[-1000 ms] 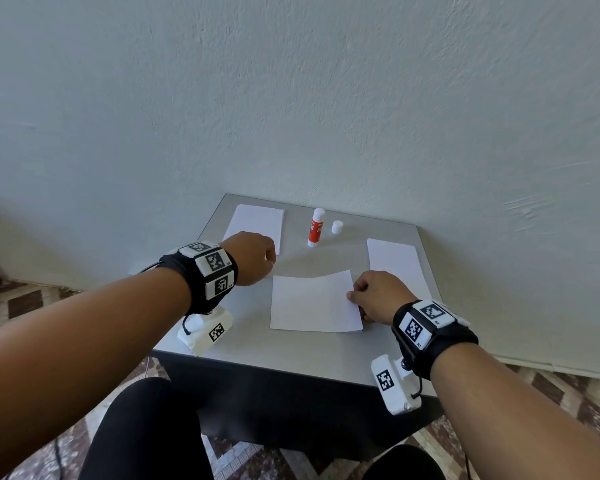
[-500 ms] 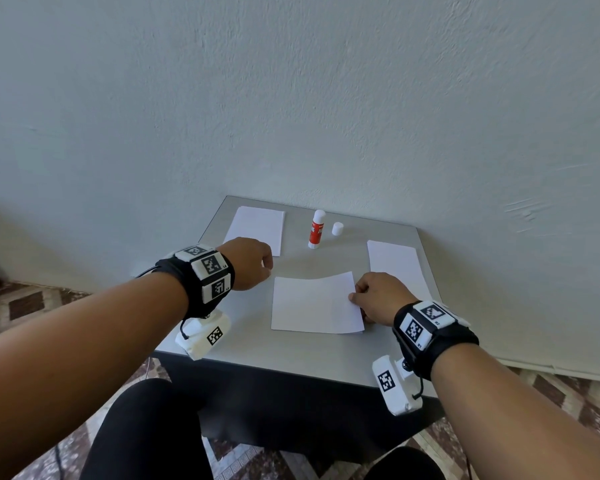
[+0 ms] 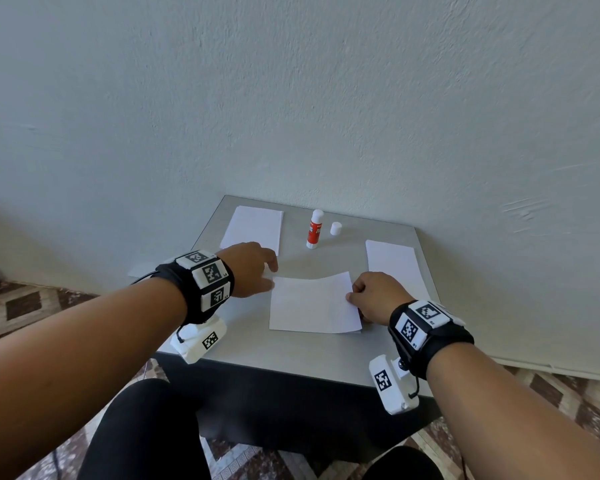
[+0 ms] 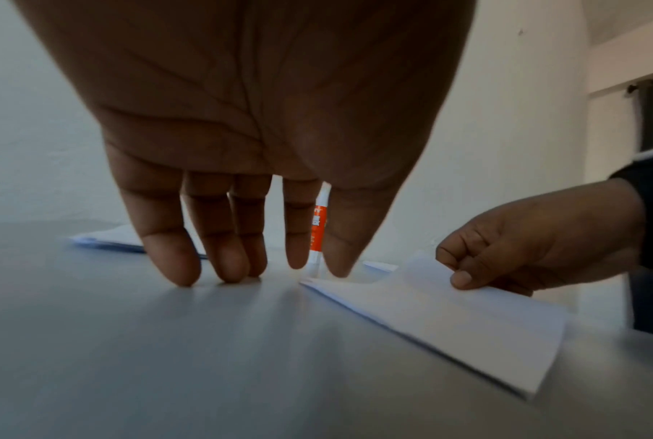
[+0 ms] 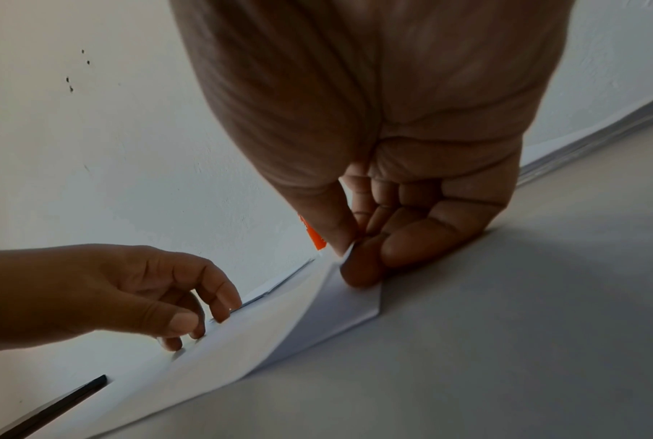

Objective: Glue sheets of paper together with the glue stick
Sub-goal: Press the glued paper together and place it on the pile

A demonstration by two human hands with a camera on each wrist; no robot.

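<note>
Keep your right hand [image 3: 374,295] pinching the curled white paper sheet's [image 3: 312,304] near edge; press your left hand's [image 3: 253,268] straight, spread fingers [image 4: 174,261] beside its corner

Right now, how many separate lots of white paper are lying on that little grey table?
3. One paper pile lies far left, another pile far right, and the middle sheet lies between the hands, its edge pinched by the right hand. How many sheets each pile holds cannot be told.
</note>
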